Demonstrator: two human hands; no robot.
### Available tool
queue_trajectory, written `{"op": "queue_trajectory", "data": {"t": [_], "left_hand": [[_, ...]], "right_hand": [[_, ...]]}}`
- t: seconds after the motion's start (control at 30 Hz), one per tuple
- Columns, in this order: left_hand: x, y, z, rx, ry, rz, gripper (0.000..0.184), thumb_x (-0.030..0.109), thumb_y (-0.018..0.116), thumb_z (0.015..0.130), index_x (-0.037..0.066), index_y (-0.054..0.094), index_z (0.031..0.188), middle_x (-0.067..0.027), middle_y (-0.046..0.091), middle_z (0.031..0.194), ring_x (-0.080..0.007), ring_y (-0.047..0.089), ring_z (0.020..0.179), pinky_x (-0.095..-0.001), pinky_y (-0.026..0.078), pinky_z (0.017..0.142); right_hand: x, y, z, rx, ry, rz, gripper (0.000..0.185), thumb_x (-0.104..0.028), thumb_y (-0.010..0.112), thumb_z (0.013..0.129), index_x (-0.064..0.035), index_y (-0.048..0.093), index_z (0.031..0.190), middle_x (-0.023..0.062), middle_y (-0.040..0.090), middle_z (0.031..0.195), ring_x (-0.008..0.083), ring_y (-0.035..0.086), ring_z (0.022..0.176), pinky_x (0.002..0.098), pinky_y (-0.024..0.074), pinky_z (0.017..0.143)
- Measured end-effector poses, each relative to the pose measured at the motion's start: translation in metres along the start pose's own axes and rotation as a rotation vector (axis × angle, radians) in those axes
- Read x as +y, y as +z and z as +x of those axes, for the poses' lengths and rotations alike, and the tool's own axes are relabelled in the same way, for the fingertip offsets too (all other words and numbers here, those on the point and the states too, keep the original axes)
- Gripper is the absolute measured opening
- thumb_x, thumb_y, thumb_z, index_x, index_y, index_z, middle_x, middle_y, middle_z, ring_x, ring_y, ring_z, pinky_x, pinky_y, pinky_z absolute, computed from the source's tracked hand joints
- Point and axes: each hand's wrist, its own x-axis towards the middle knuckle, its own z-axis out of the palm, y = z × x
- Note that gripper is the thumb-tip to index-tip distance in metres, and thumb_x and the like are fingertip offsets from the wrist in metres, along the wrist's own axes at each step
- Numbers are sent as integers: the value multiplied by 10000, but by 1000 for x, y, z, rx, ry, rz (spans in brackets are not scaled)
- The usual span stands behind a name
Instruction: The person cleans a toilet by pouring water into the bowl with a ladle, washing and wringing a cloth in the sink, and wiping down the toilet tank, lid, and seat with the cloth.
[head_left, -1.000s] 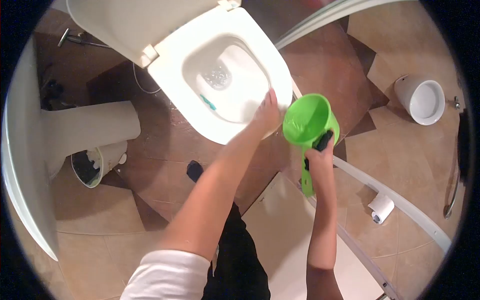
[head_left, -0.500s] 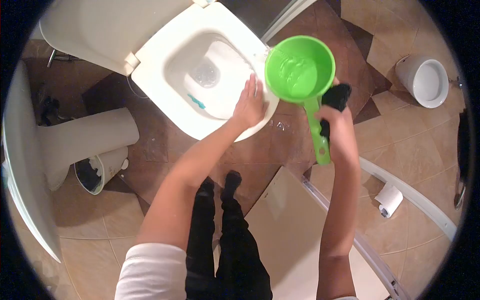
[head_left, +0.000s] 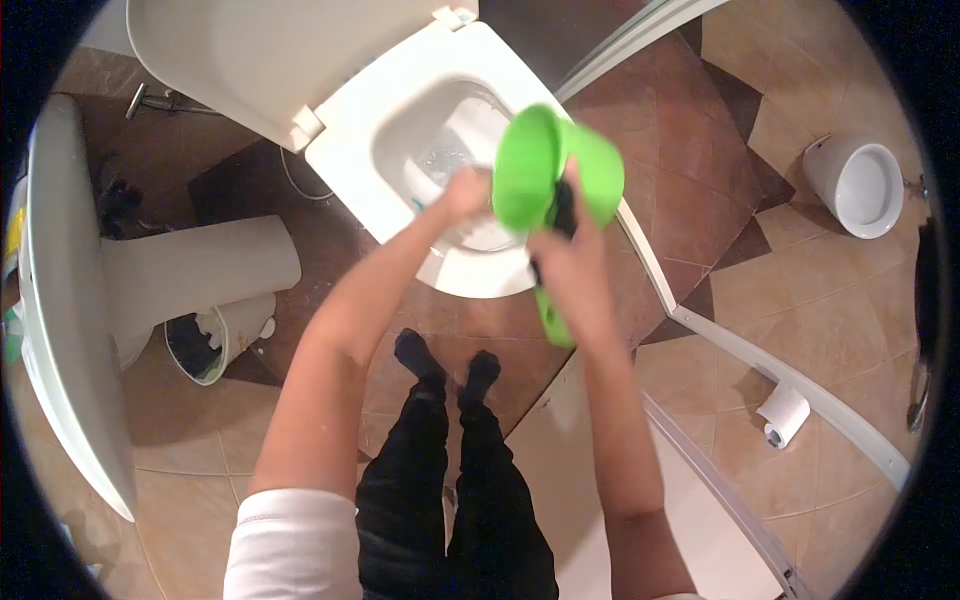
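My right hand (head_left: 572,250) is closed round a black object (head_left: 563,212) and the green dipper (head_left: 527,165), which is tilted toward the toilet bowl. The dipper's handle (head_left: 552,318) sticks out below that hand. My left hand (head_left: 468,195), blurred by motion, is over the bowl just left of the dipper, its fingers smeared. Under both hands is the white toilet (head_left: 485,274) with its lid raised. Water shows at the bottom of the bowl, and a teal mark (head_left: 418,204) is partly visible on its inner wall.
On the left stand a sink (head_left: 75,330), its pedestal (head_left: 205,258) and a small bin (head_left: 225,335). A toilet paper roll (head_left: 784,412) and a white round holder (head_left: 862,190) are at the right. A shower rail (head_left: 648,260) runs beside the toilet.
The dipper has moved left and tipped over toward the bowl along with my right hand. My left hand has shifted from the toilet's right rim inward over the bowl.
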Motion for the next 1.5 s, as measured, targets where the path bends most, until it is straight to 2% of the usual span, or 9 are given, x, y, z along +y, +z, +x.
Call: {"op": "queue_trajectory", "data": {"t": [0.1, 0.2, 0.3, 0.43, 0.63, 0.8, 1.0, 1.27, 1.5], "left_hand": [[36, -46, 41, 150, -72, -918, 395, 322, 401, 934, -20, 597, 953, -97, 642, 741, -132, 604, 612, -303, 498, 551], [68, -85, 35, 280, -133, -469, 475, 400, 365, 936, -4, 611, 897, -137, 650, 756, -180, 635, 665, -347, 504, 612], [61, -105, 13, 445, -34, 671, 548, 475, 337, 915, 22, 641, 856, -170, 655, 785, -316, 641, 766, -477, 472, 770], [-5, -103, -41, 355, 51, 1333, 537, 448, 434, 876, 82, 498, 1265, -185, 347, 1409, -309, 312, 1317, -523, 290, 1021], [-47, -104, -72, 283, -7, 1263, 693, 451, 388, 895, 84, 189, 1448, -118, -9, 1531, -266, -18, 1412, -500, 32, 1119], [-45, -105, -71, 269, -16, 1226, 716, 452, 382, 895, 59, 155, 1448, -116, -26, 1530, -260, -29, 1411, -496, 14, 1122], [-44, -110, -70, 229, -30, 1160, 744, 445, 416, 882, 46, 142, 1447, -121, -35, 1527, -272, -50, 1409, -507, 15, 1120], [-38, -112, -75, 191, -68, 1102, 751, 459, 417, 889, 47, 133, 1449, -108, -16, 1531, -263, -33, 1411, -476, 8, 1129], [-62, -97, -112, 625, -101, 822, 782, 404, 466, 883, -32, 112, 1427, -172, 30, 1516, -313, 24, 1404, -453, 66, 1129]], "right_hand": [[-25, -3, 62, 52, -64, 62, 489, -53, 565, 719, 21, 450, 1188, 116, 602, 869, 170, 567, 699, 290, 465, 617], [-51, -18, 96, -92, 54, 406, 264, -101, 567, 744, 61, 521, 948, 138, 587, 742, 202, 584, 635, 311, 481, 563], [-65, -39, 77, -110, 65, 458, 254, -88, 549, 757, 65, 511, 958, 163, 599, 791, 247, 618, 673, 328, 519, 550], [-33, -74, 35, -86, 201, 499, 354, -76, 539, 753, 77, 458, 1062, 176, 597, 842, 254, 627, 694, 329, 525, 525], [-5, -88, -18, 7, 300, 328, 757, 4, 477, 694, -202, 278, 1395, 173, 521, 1021, 251, 612, 679, 298, 527, 508], [1, -36, 41, 114, 83, 35, 475, -25, 517, 705, 21, 452, 1173, 40, 517, 811, 125, 507, 630, 264, 416, 544], [-44, -9, 97, 36, 108, 224, 327, -67, 556, 726, 19, 480, 1032, 106, 563, 770, 183, 565, 605, 290, 454, 510], [-75, -58, 49, -147, 172, 618, 722, -22, 513, 732, -155, 261, 1396, 176, 545, 994, 288, 607, 730, 361, 532, 584], [-54, 1, 42, -73, 101, 7, 749, 17, 495, 670, -89, 340, 1395, 68, 516, 823, 169, 532, 621, 297, 490, 577]]}}
